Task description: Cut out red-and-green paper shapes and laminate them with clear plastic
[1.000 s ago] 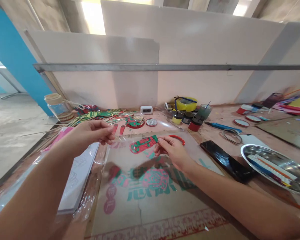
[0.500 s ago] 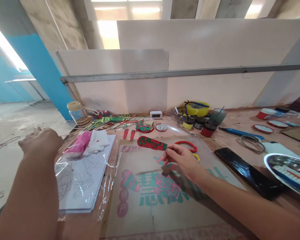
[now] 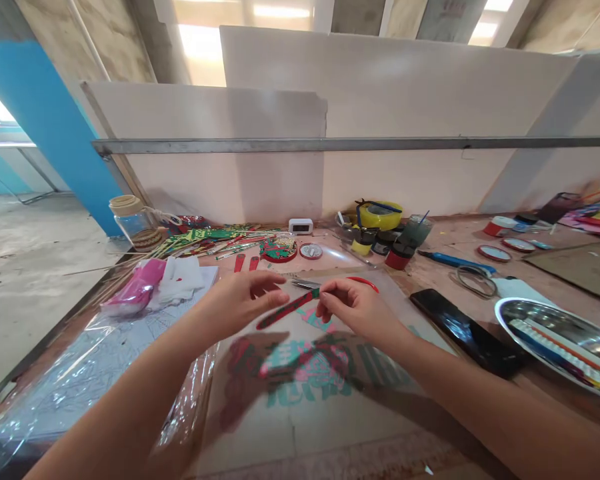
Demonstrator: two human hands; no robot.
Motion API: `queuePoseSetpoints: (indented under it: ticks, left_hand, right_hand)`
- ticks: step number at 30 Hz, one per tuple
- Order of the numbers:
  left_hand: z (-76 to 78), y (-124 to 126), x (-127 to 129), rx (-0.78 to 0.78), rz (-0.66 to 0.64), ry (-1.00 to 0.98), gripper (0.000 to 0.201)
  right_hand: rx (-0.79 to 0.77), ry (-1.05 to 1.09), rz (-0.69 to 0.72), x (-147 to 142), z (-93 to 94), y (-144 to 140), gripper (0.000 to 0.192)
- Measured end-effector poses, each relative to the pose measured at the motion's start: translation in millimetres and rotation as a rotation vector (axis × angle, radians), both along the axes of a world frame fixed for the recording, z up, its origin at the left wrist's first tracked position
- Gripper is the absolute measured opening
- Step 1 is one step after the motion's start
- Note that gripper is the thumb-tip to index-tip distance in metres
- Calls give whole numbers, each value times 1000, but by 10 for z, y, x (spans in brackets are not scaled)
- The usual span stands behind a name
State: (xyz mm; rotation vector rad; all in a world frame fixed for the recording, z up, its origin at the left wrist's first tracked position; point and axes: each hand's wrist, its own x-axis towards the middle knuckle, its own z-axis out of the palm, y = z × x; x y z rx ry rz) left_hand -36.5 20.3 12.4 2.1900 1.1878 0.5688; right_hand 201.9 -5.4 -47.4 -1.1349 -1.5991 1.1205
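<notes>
Painted red-and-green strip (image 3: 291, 308): raised above the printed cardboard sheet (image 3: 257, 437), nearly edge-on to us.
Right hand (image 3: 357, 307): pinches the strip's green end between thumb and fingers.
Left hand (image 3: 243, 300): fingers loosely parted near the strip, gripping nothing we can see.
Handling: we judge it light, thin, fairly stiff (perhaps easily creased).
Hold: by its edges, we think.

Phone (image 3: 463, 332) lies left of metal bowl (image 3: 575, 327). White clock (image 3: 301, 227) stands between jar (image 3: 135, 225) and yellow roll (image 3: 386, 215).

Paint pots (image 3: 398, 258) and concrete floor (image 3: 40, 247) suggest a craft workshop.
</notes>
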Motion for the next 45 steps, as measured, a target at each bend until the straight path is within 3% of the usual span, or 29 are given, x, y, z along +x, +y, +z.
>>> queuePoseSetpoints:
  ticks: [7, 11, 14, 17, 20, 24, 28, 31, 33, 36, 38, 40, 42, 45]
  left_hand:
    - [-153, 12, 98, -236, -145, -115, 42]
    - [-242, -27, 197, -196, -139, 7, 20]
    - [-286, -23, 232, -235, -85, -50, 21]
    - [-287, 30, 206, -250, 26, -223, 13]
    - [-254, 88, 169, -332, 90, -386, 8]
    - [-195, 117, 153, -418, 62, -573, 27]
    - [-169, 114, 145, -412, 80, -578, 24]
    - [-178, 98, 145, -450, 91, -598, 33]
    - [-192, 84, 152, -458, 91, -609, 37]
    - [-211, 62, 167, -414, 91, -617, 38]
    - [-213, 47, 178, -386, 88, -637, 35]
    - [-201, 28, 191, -365, 83, -643, 30]
    - [-177, 3, 205, -343, 85, -638, 26]
    - [-130, -36, 223, -299, 118, -652, 22]
  right_hand:
    - [102, -374, 45, 78, 64, -26, 9]
    - [62, -269, 106, 98, 155, -32, 16]
    - [104, -220, 106, 236, 227, 35, 25]
    - [185, -524, 9, 471, 233, 178, 22]
    - [226, -904, -28, 664, 128, 339, 33]
    - [197, -1028, 30, 745, -99, 475, 42]
    - [200, -942, 64, 710, -290, 523, 48]
    - [189, -839, 44, 651, -384, 553, 56]
    - [179, -750, 10, 601, -408, 562, 51]
    - [155, -633, -5, 507, -366, 499, 44]
    - [119, -493, 80, 424, -299, 386, 51]
    - [53, -203, 214, 319, -226, 236, 62]
    - [19, 29, 220, 206, -164, 88, 71]
    - [-6, 136, 224, 62, -121, -60, 71]
